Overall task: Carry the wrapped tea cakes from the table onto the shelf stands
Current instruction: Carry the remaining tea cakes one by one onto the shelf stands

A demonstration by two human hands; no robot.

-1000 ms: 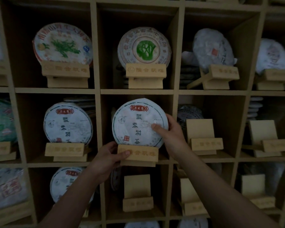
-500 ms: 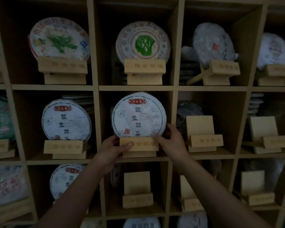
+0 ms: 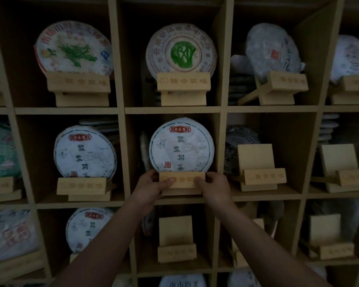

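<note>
- A wrapped tea cake point(image 3: 181, 147) stands upright on a wooden stand point(image 3: 182, 183) in the shelf's point(image 3: 172, 110) middle cubby, printed face outward.
- The left hand point(image 3: 151, 186) and right hand point(image 3: 212, 186) grip the stand's ends, seemingly squaring it.
- Being round, it has no long axis.
- Next likely: let go, fetch another cake.

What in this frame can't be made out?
- Stand lettering: head view, thumbs of left hand and right hand cover parts.
- Tea cake lower edge: behind the stand.
- Bottom-row cake: cut off by the frame edge.
- Table: outside the view.
</note>
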